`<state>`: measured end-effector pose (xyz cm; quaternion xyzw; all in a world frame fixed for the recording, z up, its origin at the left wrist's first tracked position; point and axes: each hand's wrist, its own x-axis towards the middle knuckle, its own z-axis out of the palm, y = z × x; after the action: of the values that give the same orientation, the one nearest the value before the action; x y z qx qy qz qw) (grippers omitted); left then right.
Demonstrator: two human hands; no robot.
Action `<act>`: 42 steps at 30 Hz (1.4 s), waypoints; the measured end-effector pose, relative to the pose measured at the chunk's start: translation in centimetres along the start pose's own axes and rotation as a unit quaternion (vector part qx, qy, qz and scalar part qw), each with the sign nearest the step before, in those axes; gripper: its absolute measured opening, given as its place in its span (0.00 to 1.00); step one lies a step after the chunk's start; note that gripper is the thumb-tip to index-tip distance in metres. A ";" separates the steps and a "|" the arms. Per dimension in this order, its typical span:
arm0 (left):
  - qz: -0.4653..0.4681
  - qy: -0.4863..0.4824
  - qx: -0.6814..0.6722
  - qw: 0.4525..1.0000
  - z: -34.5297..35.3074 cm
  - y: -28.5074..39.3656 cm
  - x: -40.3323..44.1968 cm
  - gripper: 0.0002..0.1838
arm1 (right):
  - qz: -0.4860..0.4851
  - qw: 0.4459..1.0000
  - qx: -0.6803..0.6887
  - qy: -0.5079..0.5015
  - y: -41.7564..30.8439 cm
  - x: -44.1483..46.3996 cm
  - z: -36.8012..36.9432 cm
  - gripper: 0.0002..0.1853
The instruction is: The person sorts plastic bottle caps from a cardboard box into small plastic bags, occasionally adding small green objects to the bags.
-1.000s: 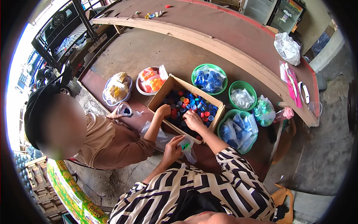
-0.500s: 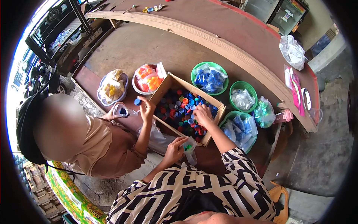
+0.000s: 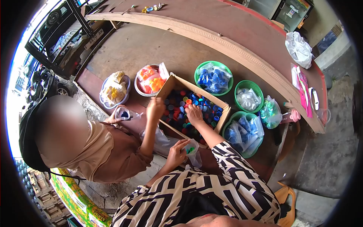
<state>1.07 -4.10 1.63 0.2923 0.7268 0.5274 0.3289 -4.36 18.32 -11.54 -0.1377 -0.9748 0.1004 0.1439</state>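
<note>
My left hand (image 3: 177, 154) grips a clear plastic bag (image 3: 194, 158) with green bottle caps (image 3: 190, 150) in it, just in front of the cardboard box (image 3: 223, 118). My right hand (image 3: 194, 114) reaches into that box, its fingers bent down among loose plastic bottle caps (image 3: 206, 109) in blue, red, green and other colours. Whatever those fingertips pinch is hidden. An orange-red cap (image 3: 189, 101) lies close by them. At the box's left side is a co-worker's blurred hand (image 3: 155, 108); the co-worker's other hand holds a bag (image 3: 124, 113) with dark blue caps.
Behind and right of the box stand green baskets of bagged blue caps (image 3: 196, 79), white caps (image 3: 261, 94) and light-blue caps (image 3: 255, 151). A bag of green caps (image 3: 270, 113) lies beside them. Basins of yellow (image 3: 127, 90) and orange caps (image 3: 140, 87) stand left. A wooden beam (image 3: 227, 43) crosses behind.
My right hand has moved left and slightly up within the box. The co-worker's hand, which held up a blue cap, has moved right to the box edge. My left hand stays on its bag.
</note>
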 end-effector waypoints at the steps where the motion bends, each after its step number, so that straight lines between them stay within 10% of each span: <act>1: 0.043 0.008 0.041 0.998 0.0 -0.9 0.3 0.25 | 0.000 1.000 0.000 0.001 -0.1 -0.1 -1.3 0.03; 9: -0.011 -0.022 -0.017 1.000 0.4 -1.9 0.9 0.25 | 0.102 0.874 0.470 -0.063 -2.1 -6.1 -13.8 0.07; 16: 0.073 0.019 -0.006 0.997 2.0 -1.9 0.6 0.27 | -0.113 0.966 0.223 -0.058 -3.9 -12.9 -16.8 0.06; 21: 0.060 0.052 0.004 0.997 1.1 0.4 -0.9 0.28 | -0.044 0.910 0.409 -0.053 -2.6 -9.4 -14.4 0.09; 33: 0.161 0.116 0.107 0.974 -0.3 3.4 -5.5 0.30 | -0.058 0.991 -0.008 -0.123 -0.7 -5.0 -2.6 0.12; 42: 0.129 0.078 0.063 0.987 0.3 1.2 -3.7 0.27 | 0.033 0.936 0.343 -0.070 -0.1 -7.4 -10.9 0.17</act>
<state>3.67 -6.43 3.32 0.3614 0.7385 0.5396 0.1811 5.80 17.71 -3.14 -0.1046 -0.8838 0.4424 0.1104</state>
